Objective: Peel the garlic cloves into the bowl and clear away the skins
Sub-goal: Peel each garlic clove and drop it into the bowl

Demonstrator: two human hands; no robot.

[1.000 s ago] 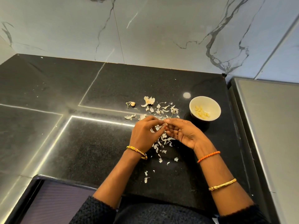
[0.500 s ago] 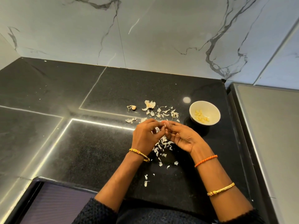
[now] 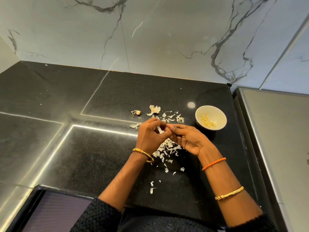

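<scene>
Two hands, left hand (image 3: pixel 150 135) and right hand (image 3: pixel 187 139), pinching something unseen, one bowl (image 3: pixel 217 114), one loose clove (image 3: pixel 138 112)

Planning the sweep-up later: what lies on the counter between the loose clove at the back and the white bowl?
In the head view, garlic skins lie scattered between the loose clove and the white bowl, thinning to bare black counter beside the bowl.

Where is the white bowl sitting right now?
In the head view the white bowl sits on the black counter, right of centre, just beyond the right hand and right of the scattered garlic skins, near the steel surface.
</scene>
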